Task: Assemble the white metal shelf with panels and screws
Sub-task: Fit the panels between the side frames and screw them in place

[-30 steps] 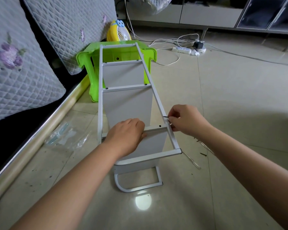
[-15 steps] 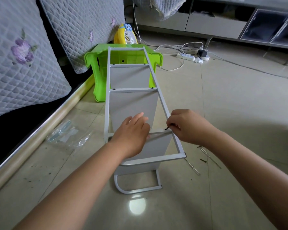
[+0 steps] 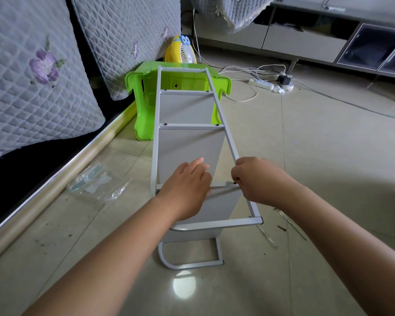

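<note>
While the white metal shelf (image 3: 187, 142) lies on its side through the middle of the frame, its far end propped on a green plastic stool (image 3: 146, 87), the left hand (image 3: 187, 185) lies flat with straight fingers on the nearest panel (image 3: 221, 206) at centre. Just right of it, the right hand (image 3: 258, 179) curls its fingers and pinches a small dark screw (image 3: 234, 183) against the right side rail (image 3: 228, 135), where that panel's edge meets it. Loose screws (image 3: 281, 228) lie on the floor at lower right.
</note>
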A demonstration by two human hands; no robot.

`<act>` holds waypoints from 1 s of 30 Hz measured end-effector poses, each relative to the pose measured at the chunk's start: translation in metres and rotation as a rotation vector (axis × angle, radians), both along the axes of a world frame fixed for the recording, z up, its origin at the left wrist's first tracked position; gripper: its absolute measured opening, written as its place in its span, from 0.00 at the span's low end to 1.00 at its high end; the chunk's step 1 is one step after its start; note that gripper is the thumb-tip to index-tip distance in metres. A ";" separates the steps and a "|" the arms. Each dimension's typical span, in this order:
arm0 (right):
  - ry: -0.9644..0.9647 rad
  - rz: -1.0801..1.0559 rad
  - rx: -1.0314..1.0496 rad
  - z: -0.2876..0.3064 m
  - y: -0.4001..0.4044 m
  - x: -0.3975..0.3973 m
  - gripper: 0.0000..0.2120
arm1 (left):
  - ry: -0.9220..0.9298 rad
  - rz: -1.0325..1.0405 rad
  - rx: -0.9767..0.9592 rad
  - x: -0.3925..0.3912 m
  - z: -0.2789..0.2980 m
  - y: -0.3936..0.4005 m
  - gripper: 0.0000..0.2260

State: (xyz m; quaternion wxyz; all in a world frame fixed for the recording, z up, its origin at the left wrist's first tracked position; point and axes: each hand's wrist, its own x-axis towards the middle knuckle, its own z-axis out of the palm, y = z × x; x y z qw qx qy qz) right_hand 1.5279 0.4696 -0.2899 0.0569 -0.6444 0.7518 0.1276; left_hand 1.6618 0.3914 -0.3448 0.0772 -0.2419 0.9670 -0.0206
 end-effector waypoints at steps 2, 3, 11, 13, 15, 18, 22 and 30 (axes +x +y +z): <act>0.014 -0.001 0.028 0.001 -0.001 0.004 0.10 | -0.016 0.020 0.009 0.001 0.001 0.001 0.16; 0.015 0.002 0.038 0.001 -0.002 0.006 0.10 | -0.017 0.042 0.025 0.003 0.002 0.002 0.16; -0.002 -0.034 0.056 -0.002 -0.004 0.004 0.08 | 0.001 0.084 0.064 0.006 0.008 0.001 0.14; -0.029 -0.044 0.051 -0.001 -0.004 0.003 0.06 | 0.008 0.083 0.067 0.006 0.008 0.002 0.14; -0.057 -0.031 0.046 0.001 -0.003 0.002 0.05 | 0.011 0.084 0.072 0.006 0.008 0.003 0.14; -0.064 -0.016 0.064 0.001 -0.005 0.003 0.05 | 0.015 0.086 0.078 0.007 0.007 0.003 0.14; -0.039 -0.018 0.104 0.004 -0.011 0.001 0.10 | 0.025 0.082 0.081 0.007 0.006 0.003 0.13; -0.053 -0.047 0.123 0.003 -0.014 0.003 0.18 | 0.036 0.094 0.078 0.008 0.004 0.001 0.13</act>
